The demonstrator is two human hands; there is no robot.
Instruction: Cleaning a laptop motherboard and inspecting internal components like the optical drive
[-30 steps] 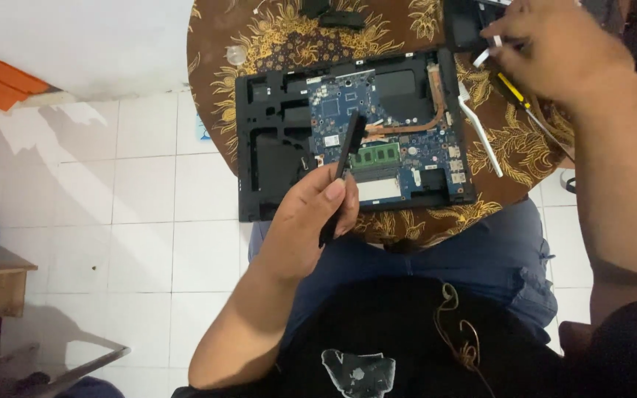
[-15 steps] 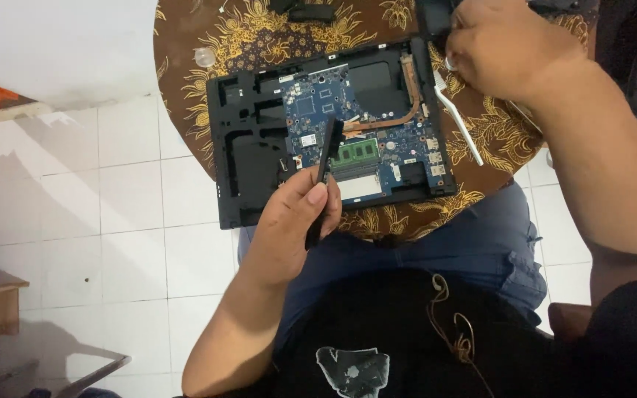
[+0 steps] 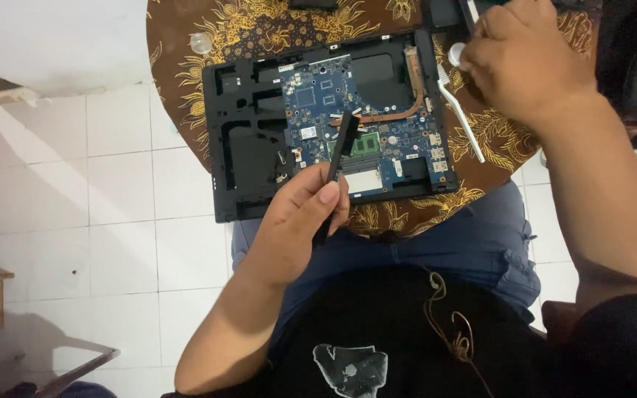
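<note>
The open laptop base [image 3: 259, 169] lies on the patterned brown cloth [image 3: 259, 29] over the round table just beyond your knees, its blue circuit board [image 3: 363, 125] and copper heat pipe [image 3: 399, 110] bare to view; over the last second it has drifted right and nearer in your sight, which reads as your head turning rather than the base being shifted; your left hand [image 3: 296, 221] is closed around a slim black strip [image 3: 340, 151], pinched between thumb and fingers, its far end held over the green memory module [image 3: 366, 144], much as it was a second ago, so that part looks unplaced as yet; your right hand [image 3: 525, 59] has gone further toward the far right edge of the table and is now curled about a small white round piece [image 3: 457, 53], though how firmly I cannot tell; a white plastic tool [image 3: 462, 121] lies on the cloth just right of the base; white floor tiles [image 3: 112, 221] spread to the left.
</note>
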